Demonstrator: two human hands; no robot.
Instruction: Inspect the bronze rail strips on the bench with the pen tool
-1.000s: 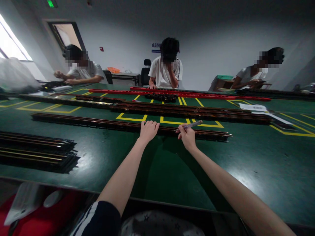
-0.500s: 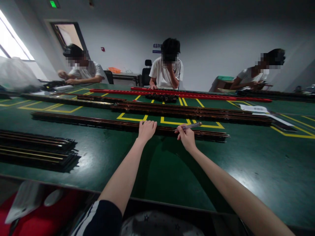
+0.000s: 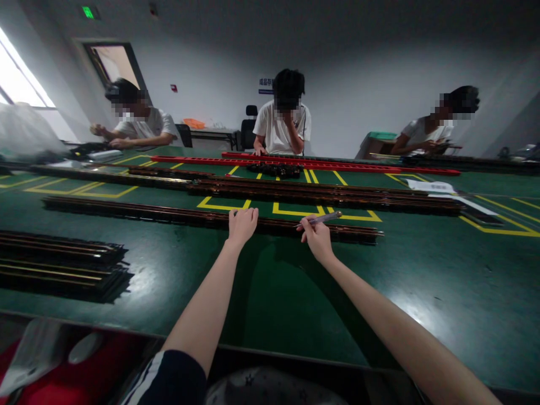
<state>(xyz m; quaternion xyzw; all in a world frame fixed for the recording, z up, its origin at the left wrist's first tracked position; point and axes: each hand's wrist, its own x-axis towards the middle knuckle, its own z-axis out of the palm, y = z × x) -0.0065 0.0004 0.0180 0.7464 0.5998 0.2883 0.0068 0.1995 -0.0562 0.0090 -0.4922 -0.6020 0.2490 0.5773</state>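
Observation:
A long bundle of thin dark strips (image 3: 139,212) lies across the green table in front of me. My left hand (image 3: 243,226) is closed over the bundle's far edge near its middle, fingers bent and their tips hidden behind it. Further right, my right hand (image 3: 318,241) grips a pen (image 3: 327,217) with a clear barrel, its tip pointing left, just over the bundle. Whether the tip touches the strips I cannot tell.
Behind lies a thicker stack of dark strips (image 3: 320,194), with red slotted rails (image 3: 358,167) beyond. More strips (image 3: 54,270) are stacked at the left. Yellow tape (image 3: 295,212) marks the green table (image 3: 278,304). Several people, one a seated person (image 3: 282,129) opposite, are across the table.
My left hand and the bundle have shifted slightly to the left. The right hand keeps the pen at almost the same spot. The whole view has tilted a little.

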